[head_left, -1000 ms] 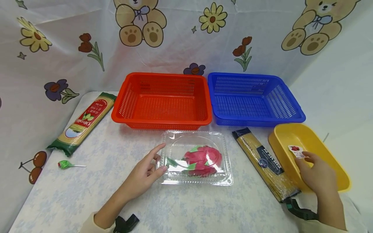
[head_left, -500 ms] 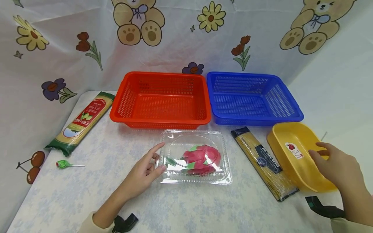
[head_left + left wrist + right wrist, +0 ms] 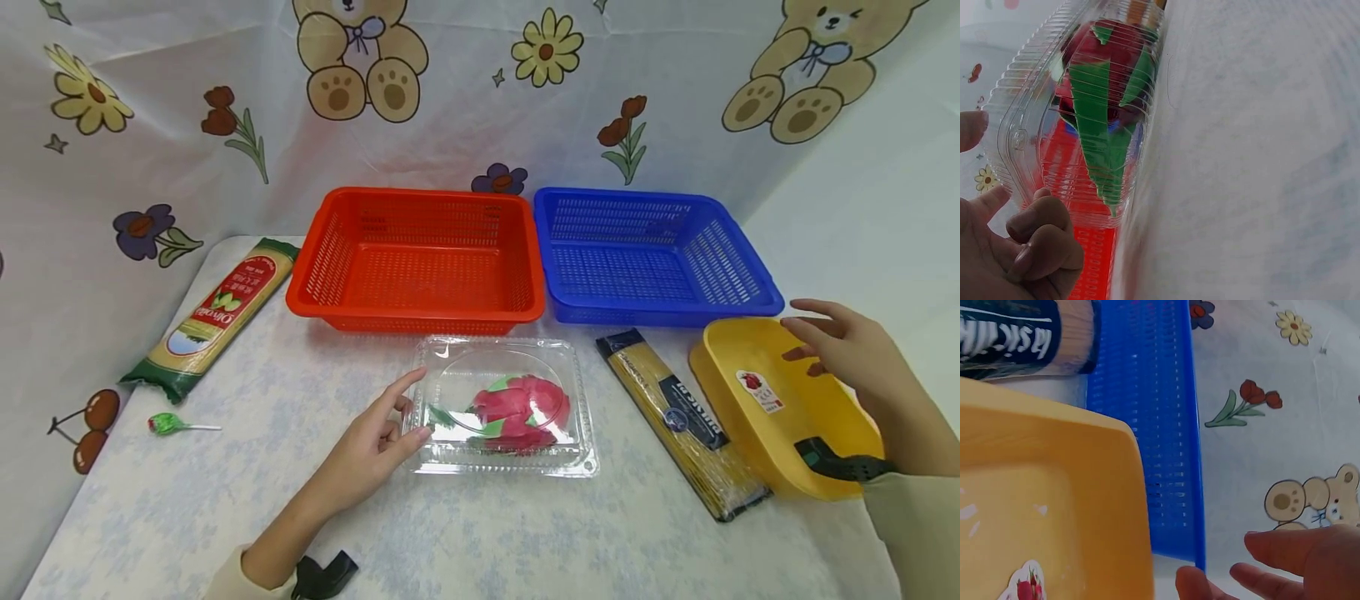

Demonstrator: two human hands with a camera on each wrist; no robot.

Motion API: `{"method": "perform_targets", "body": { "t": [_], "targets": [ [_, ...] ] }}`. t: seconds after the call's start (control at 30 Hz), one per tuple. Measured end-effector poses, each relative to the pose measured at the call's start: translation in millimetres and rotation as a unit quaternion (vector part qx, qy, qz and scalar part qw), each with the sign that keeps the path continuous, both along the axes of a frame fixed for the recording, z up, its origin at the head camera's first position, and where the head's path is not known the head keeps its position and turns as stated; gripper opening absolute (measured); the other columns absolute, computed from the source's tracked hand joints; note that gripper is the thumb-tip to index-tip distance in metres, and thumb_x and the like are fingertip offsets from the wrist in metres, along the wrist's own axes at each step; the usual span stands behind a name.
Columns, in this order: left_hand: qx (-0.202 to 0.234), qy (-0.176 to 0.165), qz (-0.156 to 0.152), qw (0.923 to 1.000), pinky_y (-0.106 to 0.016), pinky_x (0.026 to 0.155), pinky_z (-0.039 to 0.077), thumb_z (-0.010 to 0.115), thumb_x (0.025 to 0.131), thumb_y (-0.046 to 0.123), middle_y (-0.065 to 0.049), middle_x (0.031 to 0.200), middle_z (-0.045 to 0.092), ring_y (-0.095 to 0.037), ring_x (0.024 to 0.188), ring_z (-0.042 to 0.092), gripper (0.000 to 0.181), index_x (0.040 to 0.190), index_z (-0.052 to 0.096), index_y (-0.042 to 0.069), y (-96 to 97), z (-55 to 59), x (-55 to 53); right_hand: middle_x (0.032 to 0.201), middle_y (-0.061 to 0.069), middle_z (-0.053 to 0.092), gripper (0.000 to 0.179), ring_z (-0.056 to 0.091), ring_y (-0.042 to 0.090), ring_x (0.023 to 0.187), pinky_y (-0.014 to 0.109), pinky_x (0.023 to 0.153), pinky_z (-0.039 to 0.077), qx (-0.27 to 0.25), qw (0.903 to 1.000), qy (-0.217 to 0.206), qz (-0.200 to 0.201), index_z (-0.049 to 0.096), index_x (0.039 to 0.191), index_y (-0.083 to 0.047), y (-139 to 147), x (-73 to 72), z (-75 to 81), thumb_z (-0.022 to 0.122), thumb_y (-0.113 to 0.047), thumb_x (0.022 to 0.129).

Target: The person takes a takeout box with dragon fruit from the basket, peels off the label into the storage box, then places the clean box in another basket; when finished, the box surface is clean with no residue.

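Note:
My left hand (image 3: pixel 367 450) rests at the left side of a clear plastic clamshell box (image 3: pixel 453 371), its thumb and forefinger spread along the edge and touching it. The other fingers are bent in beside the box. Inside lies a pink dragon fruit (image 3: pixel 521 408) with green leaf tips. Over the far right rim of a yellow tub (image 3: pixel 731 396), my right hand (image 3: pixel 855 346) hovers with loosely bent fingers and nothing between them. A small white card (image 3: pixel 760 392) printed with red fruit lies in the tub.
A red basket (image 3: pixel 420 323) and a blue basket (image 3: pixel 667 315) stand side by side at the back. Beside the tub lies a pack of spaghetti (image 3: pixel 686 425). Another pasta pack (image 3: pixel 217 317) and a green-wrapped lollipop (image 3: pixel 167 424) are on the left.
My right hand has let go of the fruit card, leaving it in the yellow tub, and has moved up and back to the right. The left hand stays at the clamshell box.

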State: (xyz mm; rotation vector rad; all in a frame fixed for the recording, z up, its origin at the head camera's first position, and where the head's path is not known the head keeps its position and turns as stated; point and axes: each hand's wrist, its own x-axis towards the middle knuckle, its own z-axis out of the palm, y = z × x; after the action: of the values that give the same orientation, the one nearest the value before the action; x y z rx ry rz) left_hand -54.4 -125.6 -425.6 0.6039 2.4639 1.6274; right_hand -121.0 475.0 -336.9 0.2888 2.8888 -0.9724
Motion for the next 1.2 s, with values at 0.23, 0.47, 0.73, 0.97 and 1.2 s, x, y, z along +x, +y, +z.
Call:
{"method": "perform_targets", "body": {
  "t": [0.23, 0.47, 0.73, 0.97, 1.2],
  "targets": [
    [0.000, -0.005, 0.002, 1.0000, -0.023, 0.046, 0.036, 0.069, 0.099, 0.029, -0.009, 0.115, 0.053, -0.002, 0.053, 0.035, 0.071, 0.158, 0.030, 0.042, 1.0, -0.5, 0.4, 0.095, -0.035, 0.058, 0.077, 0.068, 0.003, 0.081, 0.023, 0.073, 0.056, -0.110, 0.9936, -0.026, -0.006, 0.016, 0.165, -0.018, 10, -21.1, -15.5, 0.049, -0.052, 0.104],
    [0.006, -0.012, 0.002, 0.9999, -0.023, 0.046, 0.036, 0.069, 0.099, 0.029, -0.009, 0.115, 0.053, -0.002, 0.054, 0.035, 0.071, 0.158, 0.031, 0.041, 1.5, 0.0, 0.8, 0.098, -0.013, 0.069, 0.056, 0.066, 0.012, 0.075, 0.021, 0.072, 0.056, -0.334, 0.9399, -0.019, -0.069, 0.040, 0.147, -0.031, 8, -30.9, -27.4, 0.064, -0.043, 0.097],
    [0.016, -0.020, -0.004, 0.9997, -0.024, 0.049, 0.040, 0.069, 0.099, 0.028, -0.010, 0.114, 0.052, -0.004, 0.054, 0.040, 0.071, 0.158, 0.032, 0.039, 4.1, 1.1, 0.4, 0.097, -0.005, 0.069, 0.055, 0.061, 0.014, 0.072, 0.020, 0.067, 0.054, -0.478, 0.8665, 0.011, -0.145, 0.048, 0.141, -0.029, 10, -31.9, -37.0, 0.075, -0.029, 0.092],
    [0.045, -0.028, 0.003, 0.9986, -0.025, 0.051, 0.045, 0.072, 0.097, 0.022, -0.012, 0.105, 0.049, -0.010, 0.060, 0.049, 0.071, 0.156, 0.035, 0.036, 4.3, 0.3, -0.6, 0.098, -0.001, 0.066, 0.053, 0.057, 0.016, 0.072, 0.023, 0.068, 0.053, -0.529, 0.8377, 0.029, -0.131, 0.050, 0.142, -0.026, 12, -35.5, -39.3, 0.072, -0.025, 0.094],
    [0.099, -0.035, 0.009, 0.9944, -0.022, 0.049, 0.043, 0.075, 0.093, 0.011, -0.015, 0.094, 0.043, -0.008, 0.058, 0.044, 0.073, 0.155, 0.039, 0.021, 4.4, -1.2, -0.1, 0.093, 0.001, 0.067, 0.047, 0.056, 0.017, 0.069, 0.025, 0.066, 0.053, -0.539, 0.8323, 0.045, -0.121, 0.052, 0.138, -0.023, 8, -39.9, -42.1, 0.072, -0.023, 0.095]
  ]
}}
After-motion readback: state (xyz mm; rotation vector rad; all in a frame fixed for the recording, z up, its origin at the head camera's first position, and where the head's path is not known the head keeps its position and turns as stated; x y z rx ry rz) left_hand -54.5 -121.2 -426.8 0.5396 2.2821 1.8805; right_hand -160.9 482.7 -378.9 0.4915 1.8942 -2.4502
